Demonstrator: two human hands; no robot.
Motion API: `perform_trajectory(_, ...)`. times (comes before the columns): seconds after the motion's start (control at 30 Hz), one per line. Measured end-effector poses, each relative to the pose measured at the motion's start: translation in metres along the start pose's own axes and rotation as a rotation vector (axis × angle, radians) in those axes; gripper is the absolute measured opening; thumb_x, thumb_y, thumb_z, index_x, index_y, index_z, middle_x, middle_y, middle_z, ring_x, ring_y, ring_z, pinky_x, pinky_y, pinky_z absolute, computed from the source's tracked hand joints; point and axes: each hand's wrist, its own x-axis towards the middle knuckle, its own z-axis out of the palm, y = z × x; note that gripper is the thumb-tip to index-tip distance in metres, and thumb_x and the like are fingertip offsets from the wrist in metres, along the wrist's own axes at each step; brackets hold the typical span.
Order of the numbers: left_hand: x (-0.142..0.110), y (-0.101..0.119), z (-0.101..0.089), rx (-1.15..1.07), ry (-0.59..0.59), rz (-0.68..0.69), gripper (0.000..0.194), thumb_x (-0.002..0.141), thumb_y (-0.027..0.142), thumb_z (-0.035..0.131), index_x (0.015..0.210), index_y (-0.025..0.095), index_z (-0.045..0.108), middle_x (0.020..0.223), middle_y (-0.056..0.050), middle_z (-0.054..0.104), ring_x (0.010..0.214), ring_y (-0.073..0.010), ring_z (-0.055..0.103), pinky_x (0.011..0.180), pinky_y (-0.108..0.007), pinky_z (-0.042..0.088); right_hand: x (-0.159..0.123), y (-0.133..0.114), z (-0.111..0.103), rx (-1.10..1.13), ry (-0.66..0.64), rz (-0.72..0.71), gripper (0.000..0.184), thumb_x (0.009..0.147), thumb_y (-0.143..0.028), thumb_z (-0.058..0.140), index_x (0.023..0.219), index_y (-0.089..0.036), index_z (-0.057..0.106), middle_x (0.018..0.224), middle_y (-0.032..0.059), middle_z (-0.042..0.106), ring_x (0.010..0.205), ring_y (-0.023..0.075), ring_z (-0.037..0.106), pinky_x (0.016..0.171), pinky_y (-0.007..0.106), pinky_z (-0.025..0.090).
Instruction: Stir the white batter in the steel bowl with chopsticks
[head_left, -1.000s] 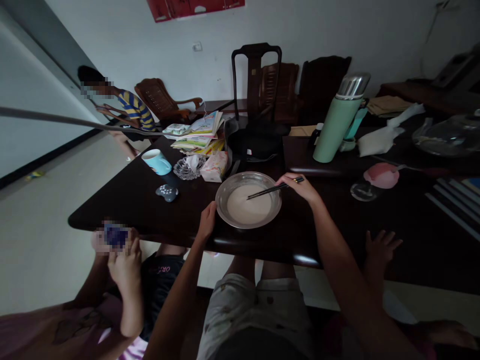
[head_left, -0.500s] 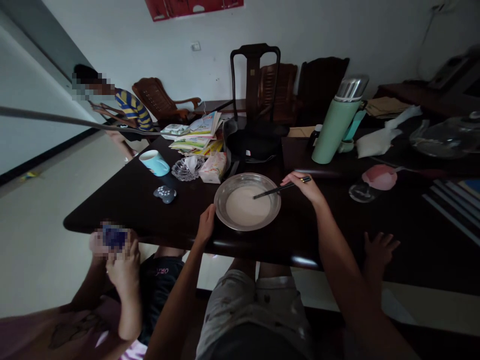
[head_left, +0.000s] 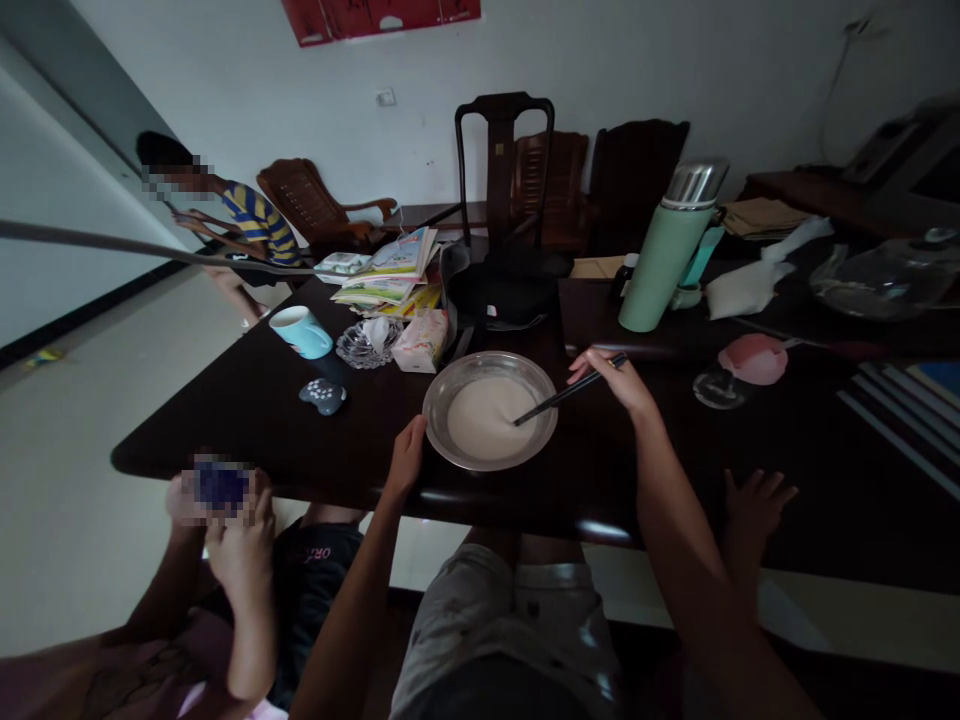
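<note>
A wide metal bowl stands on the dark table, holding a pale, creamy batter-like liquid. Its left rim is gripped by my left hand, the fingers mostly hidden beside the bowl. My right hand is closed around a pair of dark chopsticks, held slantwise. Their tips dip into the liquid right of the bowl's middle, with a small ripple around them.
Beyond the bowl are a tissue box, glass dish, blue mug and green thermos. A game controller lies left. Another person's hand rests at right; a seated person's hands hold a blurred device.
The chopstick tips have moved a little toward me and to the right in the liquid, and the chopsticks slant more steeply. My left hand stays at the rim.
</note>
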Motion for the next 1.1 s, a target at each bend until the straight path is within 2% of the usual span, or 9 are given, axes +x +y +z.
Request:
perform_trajectory(0.17, 0.0, 0.002, -0.001, -0.016, -0.024, 0.018, 0.047, 0.086, 0.062, 0.047, 0.072, 0.018, 0.056, 0.073, 0.0, 0.054, 0.074, -0.0154, 0.047, 0.072, -0.025, 0.04, 0.003, -0.006, 0.018, -0.076, -0.209, -0.017, 0.041, 0.086, -0.059, 0.057, 0.083, -0.023, 0.076, 0.089, 0.0045, 0.077, 0.089, 0.024, 0.071, 0.08, 0.035, 0.051)
perform_trajectory(0.37, -0.005, 0.006, 0.001, -0.05, -0.027, 0.012, 0.045, 0.088, 0.058, 0.048, 0.066, 0.019, 0.049, 0.063, 0.003, 0.043, 0.062, -0.0126, 0.04, 0.061, -0.024, 0.036, -0.001, -0.003, -0.002, -0.06, 0.046, -0.026, 0.047, 0.088, -0.063, 0.051, 0.083, -0.023, 0.074, 0.072, 0.0046, 0.076, 0.076, 0.0232, 0.071, 0.083, 0.037, 0.05)
perform_trajectory(0.43, -0.006, 0.007, 0.001, -0.049, -0.03, 0.013, 0.045, 0.088, 0.058, 0.048, 0.065, 0.019, 0.048, 0.063, 0.003, 0.043, 0.061, -0.0124, 0.04, 0.059, -0.024, 0.035, -0.002, -0.003, 0.0, -0.049, 0.004, -0.007, 0.048, 0.089, -0.064, 0.049, 0.083, -0.022, 0.074, 0.069, 0.0044, 0.075, 0.073, 0.0224, 0.07, 0.081, 0.036, 0.05)
perform_trajectory(0.57, -0.006, 0.006, 0.001, -0.048, -0.023, 0.015, 0.046, 0.087, 0.06, 0.049, 0.065, 0.019, 0.047, 0.062, 0.003, 0.042, 0.061, -0.0122, 0.039, 0.058, -0.024, 0.034, 0.001, -0.006, 0.018, -0.068, -0.172, -0.005, 0.043, 0.084, -0.063, 0.058, 0.083, -0.023, 0.075, 0.087, 0.0046, 0.078, 0.087, 0.0234, 0.071, 0.082, 0.034, 0.051)
perform_trajectory(0.67, -0.005, 0.005, 0.002, -0.054, -0.03, 0.016, 0.046, 0.087, 0.06, 0.048, 0.065, 0.019, 0.047, 0.062, 0.003, 0.042, 0.061, -0.0122, 0.04, 0.058, -0.023, 0.035, 0.002, -0.005, 0.017, -0.114, -0.084, -0.03, 0.043, 0.084, -0.063, 0.058, 0.085, -0.023, 0.075, 0.09, 0.0043, 0.078, 0.091, 0.0235, 0.071, 0.083, 0.034, 0.051)
perform_trajectory(0.77, -0.005, 0.004, 0.002, -0.065, -0.024, 0.032, 0.047, 0.087, 0.06, 0.049, 0.065, 0.019, 0.047, 0.062, 0.003, 0.043, 0.061, -0.0122, 0.04, 0.059, -0.023, 0.035, 0.0, -0.002, 0.008, -0.103, 0.048, -0.03, 0.048, 0.087, -0.065, 0.051, 0.086, -0.022, 0.074, 0.077, 0.0047, 0.077, 0.081, 0.0231, 0.071, 0.087, 0.037, 0.05)
perform_trajectory(0.87, -0.004, 0.005, 0.003, -0.088, -0.026, 0.026, 0.047, 0.087, 0.06, 0.05, 0.064, 0.019, 0.046, 0.061, 0.003, 0.042, 0.06, -0.012, 0.039, 0.058, -0.024, 0.035, -0.001, -0.005, 0.012, -0.063, -0.051, -0.011, 0.049, 0.086, -0.066, 0.052, 0.083, -0.022, 0.074, 0.074, 0.0048, 0.077, 0.076, 0.0233, 0.071, 0.084, 0.037, 0.052)
perform_trajectory(0.97, -0.002, 0.007, 0.002, -0.092, -0.031, 0.012, 0.046, 0.085, 0.06, 0.051, 0.064, 0.019, 0.046, 0.061, 0.003, 0.042, 0.061, -0.0122, 0.039, 0.058, -0.024, 0.035, 0.001, -0.01, 0.025, -0.073, -0.155, -0.031, 0.046, 0.083, -0.066, 0.056, 0.081, -0.024, 0.075, 0.085, 0.0047, 0.078, 0.088, 0.0247, 0.072, 0.086, 0.037, 0.052)
perform_trajectory(1.1, 0.0, 0.008, 0.003, -0.095, -0.031, 0.003, 0.047, 0.084, 0.061, 0.052, 0.063, 0.019, 0.046, 0.06, 0.003, 0.041, 0.06, -0.0124, 0.039, 0.058, -0.024, 0.034, 0.003, -0.012, 0.02, -0.117, -0.031, -0.05, 0.046, 0.083, -0.065, 0.056, 0.08, -0.024, 0.074, 0.084, 0.005, 0.078, 0.088, 0.0246, 0.071, 0.083, 0.037, 0.051)
